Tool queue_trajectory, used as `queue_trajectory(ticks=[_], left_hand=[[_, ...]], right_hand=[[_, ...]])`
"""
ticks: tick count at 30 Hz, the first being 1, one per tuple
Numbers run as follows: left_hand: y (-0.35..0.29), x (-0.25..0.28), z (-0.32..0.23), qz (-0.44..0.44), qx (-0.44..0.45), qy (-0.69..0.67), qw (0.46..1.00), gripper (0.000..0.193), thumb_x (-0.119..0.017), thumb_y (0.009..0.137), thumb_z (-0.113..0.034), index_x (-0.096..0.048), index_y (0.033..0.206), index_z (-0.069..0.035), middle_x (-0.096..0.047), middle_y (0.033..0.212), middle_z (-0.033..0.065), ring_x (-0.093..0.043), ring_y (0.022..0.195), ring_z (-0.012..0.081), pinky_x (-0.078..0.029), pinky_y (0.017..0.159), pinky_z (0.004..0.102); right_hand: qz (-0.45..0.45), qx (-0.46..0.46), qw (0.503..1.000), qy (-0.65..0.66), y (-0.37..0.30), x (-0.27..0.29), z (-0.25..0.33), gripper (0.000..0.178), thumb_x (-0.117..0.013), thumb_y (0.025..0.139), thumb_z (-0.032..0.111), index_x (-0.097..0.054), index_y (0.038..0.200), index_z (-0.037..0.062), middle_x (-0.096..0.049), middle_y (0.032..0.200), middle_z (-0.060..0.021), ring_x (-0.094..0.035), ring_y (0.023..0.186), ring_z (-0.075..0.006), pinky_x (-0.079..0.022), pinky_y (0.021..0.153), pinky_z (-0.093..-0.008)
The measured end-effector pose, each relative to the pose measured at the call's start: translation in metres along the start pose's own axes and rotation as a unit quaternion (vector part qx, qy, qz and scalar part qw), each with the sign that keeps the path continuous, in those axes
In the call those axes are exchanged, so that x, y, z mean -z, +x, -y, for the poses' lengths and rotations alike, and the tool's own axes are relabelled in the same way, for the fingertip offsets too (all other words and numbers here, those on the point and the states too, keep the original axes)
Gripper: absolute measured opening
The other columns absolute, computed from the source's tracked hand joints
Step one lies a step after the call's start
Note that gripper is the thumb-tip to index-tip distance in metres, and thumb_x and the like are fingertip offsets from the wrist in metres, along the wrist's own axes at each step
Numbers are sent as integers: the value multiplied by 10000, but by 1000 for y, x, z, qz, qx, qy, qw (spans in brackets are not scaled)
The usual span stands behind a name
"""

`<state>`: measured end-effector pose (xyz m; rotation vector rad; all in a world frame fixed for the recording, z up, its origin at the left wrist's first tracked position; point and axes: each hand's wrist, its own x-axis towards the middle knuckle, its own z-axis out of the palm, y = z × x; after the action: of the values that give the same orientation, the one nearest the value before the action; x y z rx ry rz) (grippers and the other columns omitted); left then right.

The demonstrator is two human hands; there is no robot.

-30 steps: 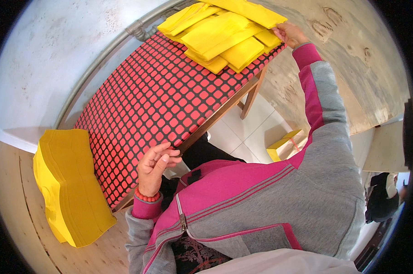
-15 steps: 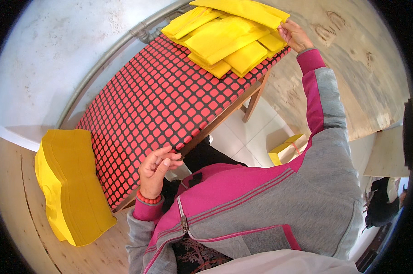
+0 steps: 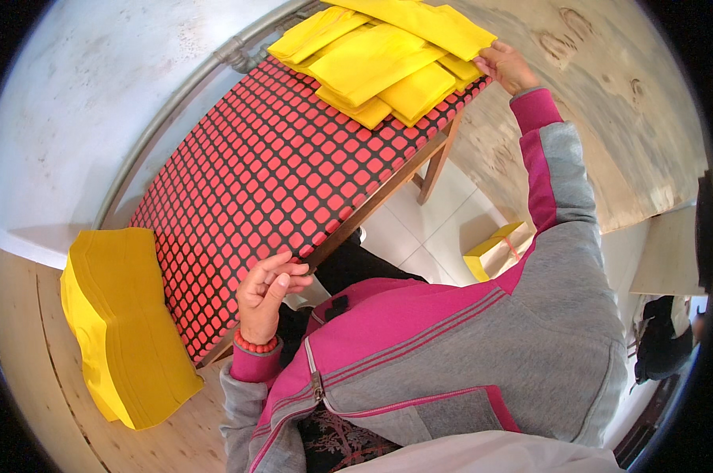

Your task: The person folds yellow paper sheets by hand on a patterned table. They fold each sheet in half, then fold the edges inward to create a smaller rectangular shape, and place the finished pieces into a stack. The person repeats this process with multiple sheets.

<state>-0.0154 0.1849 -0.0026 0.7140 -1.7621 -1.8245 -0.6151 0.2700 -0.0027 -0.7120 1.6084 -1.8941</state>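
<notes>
A loose pile of folded yellow fabric-like pieces lies at the far end of a table covered in red-and-black patterned cloth. My right hand reaches out to the pile's right end. Its fingers are stretched toward the top piece and touch its edge, and nothing shows gripped in them. Close to my body, over the table's near edge, my left hand is raised with fingers loosely bent and apart, holding nothing. Orange-red beads circle that wrist. Left of it, a thick stack of yellow sheets bends over beside the table.
A grey pipe runs along the white wall behind the table. Wooden boards stand at the right. On the tiled floor lies a yellow bundle with a reddish band. A light wooden surface sits under the left stack.
The top yellow piece now lies flatter at its right end, and my right hand has slipped slightly lower beside it. My left hand has barely moved. The whole view has shifted slightly.
</notes>
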Motion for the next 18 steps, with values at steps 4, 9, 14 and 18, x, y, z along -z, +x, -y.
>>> queue_trajectory(ticks=[4,9,14,18], left_hand=[[0,0,-1,0,0,6,1000,356,-527,1030,-124,-524,1336,58,-701,1120,205,-719,950,250,-593,829,340],[-1,0,0,3,3,13,1000,347,-523,1030,-116,-526,1338,43,-698,1133,197,-717,965,249,-586,829,327],[0,2,-1,9,9,2,1000,331,-520,1027,-86,-530,1339,22,-695,1148,183,-712,997,255,-571,838,315],[-1,2,-3,13,21,2,1000,336,-515,1023,-73,-524,1345,24,-691,1158,185,-709,1009,259,-567,848,319]], right_hand=[[-34,0,997,-72,-7,-2,4,166,-650,930,54,-614,1079,-10,-682,924,-53,-676,748,-97,-571,657,-186],[-19,2,997,-75,-17,-1,2,193,-677,919,78,-632,1093,8,-692,904,-38,-671,745,-79,-556,641,-171],[-36,-10,998,-55,-16,9,-3,238,-677,933,125,-637,1145,27,-694,881,-20,-652,710,-70,-540,617,-178],[-146,28,988,-46,-22,24,2,264,-664,954,176,-637,1173,32,-691,884,-23,-635,719,-75,-546,651,-223]])
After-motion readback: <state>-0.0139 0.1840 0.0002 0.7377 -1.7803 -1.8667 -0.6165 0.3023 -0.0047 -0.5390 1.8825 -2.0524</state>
